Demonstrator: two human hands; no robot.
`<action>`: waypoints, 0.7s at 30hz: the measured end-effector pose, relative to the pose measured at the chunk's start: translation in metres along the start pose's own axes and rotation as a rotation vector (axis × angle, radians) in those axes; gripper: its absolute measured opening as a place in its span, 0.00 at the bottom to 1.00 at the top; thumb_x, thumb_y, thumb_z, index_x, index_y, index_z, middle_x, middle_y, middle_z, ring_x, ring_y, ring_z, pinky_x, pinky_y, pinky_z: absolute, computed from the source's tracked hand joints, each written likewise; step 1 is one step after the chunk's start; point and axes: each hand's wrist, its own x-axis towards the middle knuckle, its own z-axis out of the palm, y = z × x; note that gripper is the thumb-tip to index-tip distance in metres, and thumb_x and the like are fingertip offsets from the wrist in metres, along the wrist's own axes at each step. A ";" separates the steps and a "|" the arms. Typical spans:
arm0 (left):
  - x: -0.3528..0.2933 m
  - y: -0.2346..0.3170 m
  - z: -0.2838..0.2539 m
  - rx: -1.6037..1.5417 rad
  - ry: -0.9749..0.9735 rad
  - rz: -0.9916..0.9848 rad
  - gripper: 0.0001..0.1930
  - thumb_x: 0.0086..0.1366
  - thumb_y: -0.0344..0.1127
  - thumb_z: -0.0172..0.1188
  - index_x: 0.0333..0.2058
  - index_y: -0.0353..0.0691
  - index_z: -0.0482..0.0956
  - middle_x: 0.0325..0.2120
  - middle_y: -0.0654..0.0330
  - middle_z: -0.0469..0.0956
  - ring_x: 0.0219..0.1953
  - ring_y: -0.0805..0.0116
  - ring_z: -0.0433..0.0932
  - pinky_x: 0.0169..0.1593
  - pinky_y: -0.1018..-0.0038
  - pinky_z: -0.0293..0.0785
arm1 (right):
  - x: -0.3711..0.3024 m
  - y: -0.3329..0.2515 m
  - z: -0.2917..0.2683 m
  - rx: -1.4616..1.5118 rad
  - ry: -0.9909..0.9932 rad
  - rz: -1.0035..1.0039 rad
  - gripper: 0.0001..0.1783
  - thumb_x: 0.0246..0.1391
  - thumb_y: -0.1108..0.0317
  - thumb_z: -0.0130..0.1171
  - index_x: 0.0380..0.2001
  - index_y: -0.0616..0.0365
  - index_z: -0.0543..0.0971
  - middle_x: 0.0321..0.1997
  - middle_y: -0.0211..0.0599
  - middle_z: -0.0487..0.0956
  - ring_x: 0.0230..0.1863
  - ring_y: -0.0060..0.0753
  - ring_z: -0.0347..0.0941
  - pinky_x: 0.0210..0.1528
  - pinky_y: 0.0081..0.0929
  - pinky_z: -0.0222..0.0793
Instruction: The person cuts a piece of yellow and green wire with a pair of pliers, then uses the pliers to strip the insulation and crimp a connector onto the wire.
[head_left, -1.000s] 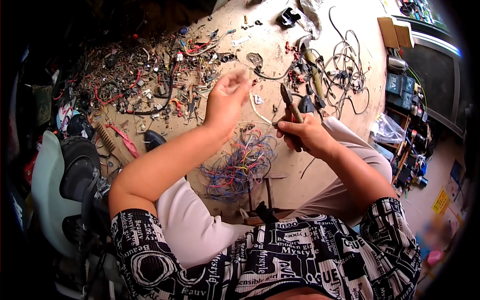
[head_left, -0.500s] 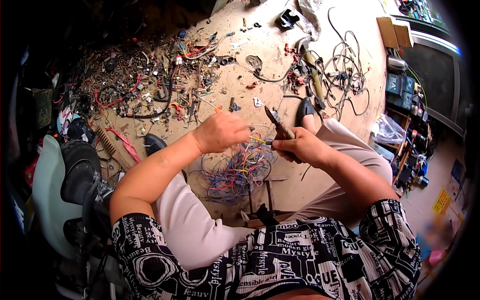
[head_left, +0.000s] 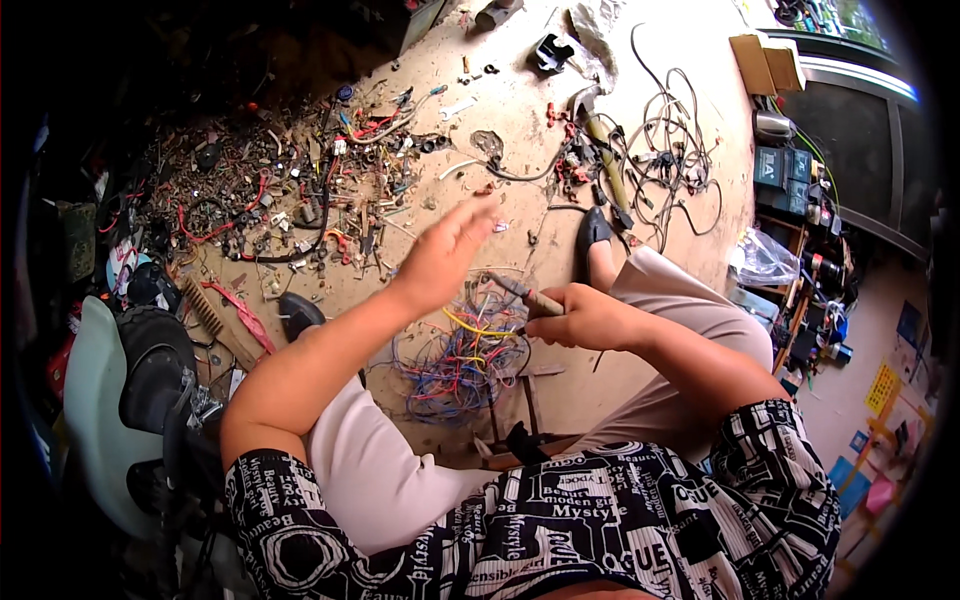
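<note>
My left hand point(head_left: 448, 258) is raised over the floor with its fingers stretched forward, holding nothing that I can see. My right hand point(head_left: 585, 318) is closed round the brownish handle of a hand tool point(head_left: 512, 287). The tool's narrow dark head points left; its exact kind is unclear. A yellow wire point(head_left: 478, 328) curves from the wire pile to the fingers of my right hand. Below both hands lies a tangled pile of thin coloured wires point(head_left: 445, 372), mostly blue, red and yellow. Beyond my left fingers is a short pale curved strip point(head_left: 460, 168).
A hammer point(head_left: 603, 140) lies among black cables point(head_left: 680, 150) at the far right. Mixed scrap point(head_left: 250, 190) covers the floor at the far left. A wooden brush point(head_left: 205, 305) is near my left shoe point(head_left: 298, 315). Batteries point(head_left: 783, 178) stand along the right wall.
My left hand has moved away from the right hand and its fingers have opened out. The tool has tilted lower to the left. The pale strip newly shows on the far side.
</note>
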 end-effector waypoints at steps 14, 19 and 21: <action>-0.034 0.007 0.003 0.302 -0.104 -0.092 0.09 0.63 0.32 0.55 0.38 0.33 0.79 0.27 0.64 0.79 0.26 0.80 0.73 0.32 0.79 0.71 | 0.015 0.002 -0.007 0.393 0.256 0.042 0.16 0.61 0.55 0.50 0.33 0.57 0.75 0.20 0.31 0.75 0.16 0.19 0.66 0.16 0.19 0.58; -0.031 -0.004 -0.003 -0.062 0.047 -0.247 0.12 0.65 0.33 0.54 0.41 0.29 0.77 0.28 0.61 0.79 0.27 0.77 0.76 0.32 0.80 0.73 | 0.011 -0.001 0.000 0.280 0.240 0.022 0.19 0.58 0.51 0.54 0.32 0.58 0.74 0.25 0.29 0.73 0.26 0.18 0.65 0.26 0.18 0.61; -0.031 -0.004 -0.001 -0.094 0.069 -0.207 0.12 0.64 0.33 0.55 0.40 0.29 0.77 0.27 0.60 0.79 0.27 0.77 0.77 0.31 0.79 0.74 | 0.013 0.006 0.002 0.164 0.177 0.048 0.22 0.58 0.50 0.54 0.36 0.62 0.74 0.27 0.30 0.75 0.30 0.22 0.69 0.34 0.21 0.65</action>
